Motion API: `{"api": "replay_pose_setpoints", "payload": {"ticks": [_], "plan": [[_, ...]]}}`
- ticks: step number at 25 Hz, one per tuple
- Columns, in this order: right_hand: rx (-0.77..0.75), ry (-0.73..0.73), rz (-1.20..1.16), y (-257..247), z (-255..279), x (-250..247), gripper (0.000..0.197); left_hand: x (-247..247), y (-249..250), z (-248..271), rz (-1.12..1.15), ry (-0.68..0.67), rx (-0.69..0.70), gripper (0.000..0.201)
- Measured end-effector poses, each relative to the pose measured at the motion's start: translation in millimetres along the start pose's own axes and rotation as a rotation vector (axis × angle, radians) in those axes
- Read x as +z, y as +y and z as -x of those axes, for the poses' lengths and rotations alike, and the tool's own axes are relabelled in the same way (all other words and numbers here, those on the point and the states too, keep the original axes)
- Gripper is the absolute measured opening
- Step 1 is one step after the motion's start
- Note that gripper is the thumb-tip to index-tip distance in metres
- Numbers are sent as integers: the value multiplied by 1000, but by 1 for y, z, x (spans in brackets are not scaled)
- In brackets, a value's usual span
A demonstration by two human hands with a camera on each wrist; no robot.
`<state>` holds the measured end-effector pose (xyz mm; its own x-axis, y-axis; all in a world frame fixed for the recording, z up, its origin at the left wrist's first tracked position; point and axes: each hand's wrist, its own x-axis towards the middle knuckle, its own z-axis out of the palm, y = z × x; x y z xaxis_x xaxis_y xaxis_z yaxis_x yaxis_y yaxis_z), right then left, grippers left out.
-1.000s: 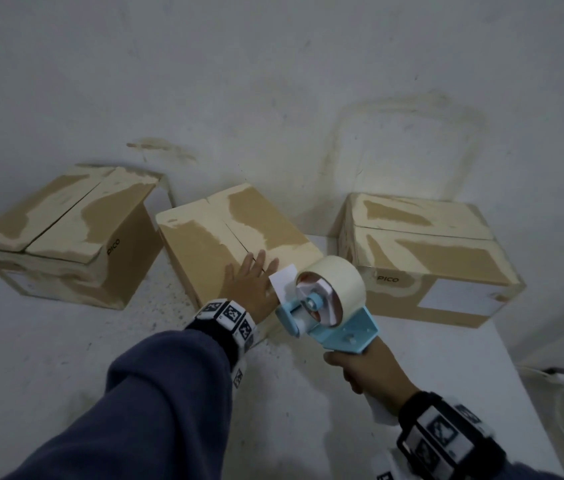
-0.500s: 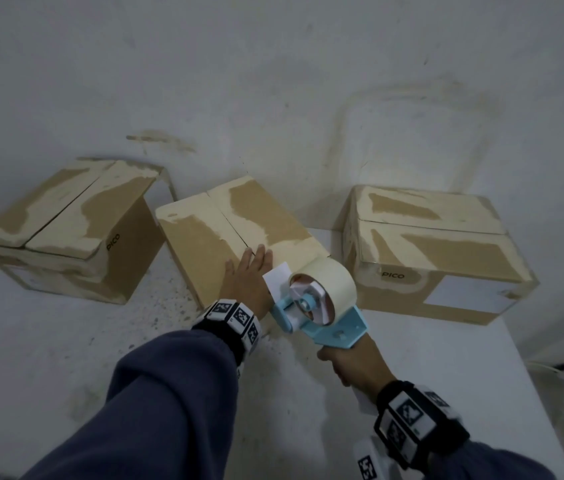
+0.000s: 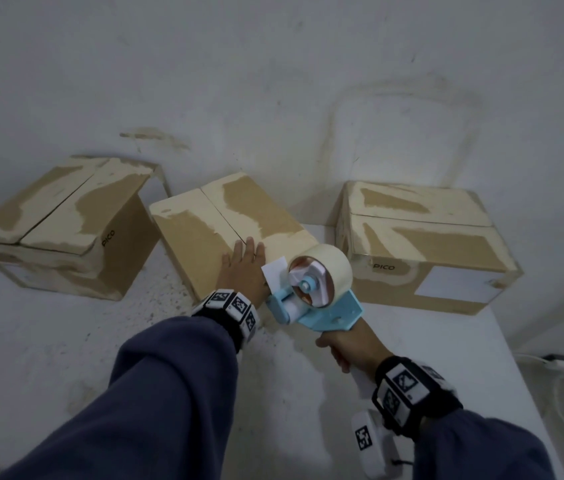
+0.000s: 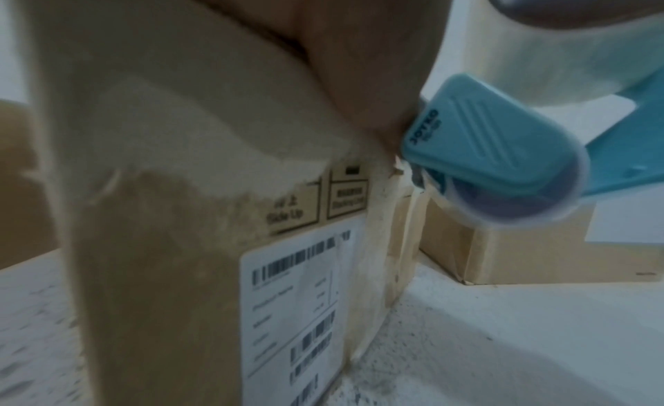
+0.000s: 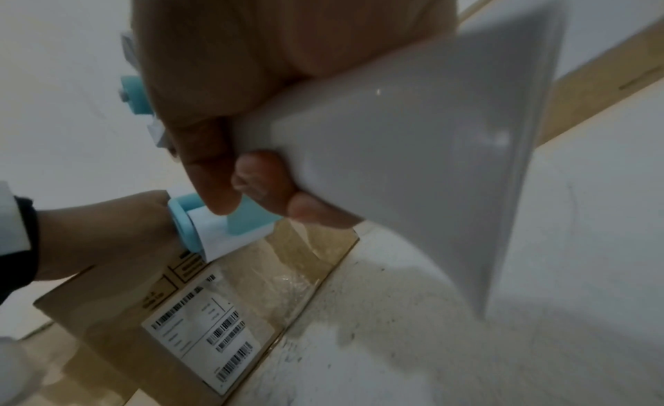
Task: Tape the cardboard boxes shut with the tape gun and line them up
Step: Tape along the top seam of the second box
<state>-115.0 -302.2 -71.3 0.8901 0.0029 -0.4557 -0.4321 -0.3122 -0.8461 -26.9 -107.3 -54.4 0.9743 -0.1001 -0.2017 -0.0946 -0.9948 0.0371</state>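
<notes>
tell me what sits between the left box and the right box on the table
The middle box, angled, with the left hand flat on it and the tape gun at its near edge, seen from the head view.

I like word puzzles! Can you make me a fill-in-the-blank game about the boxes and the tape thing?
1. The white table holds ___ brown cardboard boxes.
2. The left hand rests flat on the ___ cardboard box.
3. The right hand grips the light ___ tape gun.
4. Black letters on the right cardboard box spell ___.

Missing words: three; middle; blue; PICO
</notes>
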Motion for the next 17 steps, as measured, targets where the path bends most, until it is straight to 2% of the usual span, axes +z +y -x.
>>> {"api": "replay_pose_setpoints", "payload": {"ticks": [3,6,9,12,17], "plan": [[-8,49,-70,-1,12,-6,16,1,-2,0,7,12,14,75],[-94,161,-151,-14,16,-23,19,-5,-2,4,-24,-13,48,84],[-182,201,-184,-34,19,-31,16,-12,-7,11,-34,-13,113,87],[-221,179,-170,-49,21,-23,14,-9,-25,24,-75,-20,226,84],[-256,104,-92,-70,23,-7,13,-6,-79,42,-335,-88,480,76]]}}
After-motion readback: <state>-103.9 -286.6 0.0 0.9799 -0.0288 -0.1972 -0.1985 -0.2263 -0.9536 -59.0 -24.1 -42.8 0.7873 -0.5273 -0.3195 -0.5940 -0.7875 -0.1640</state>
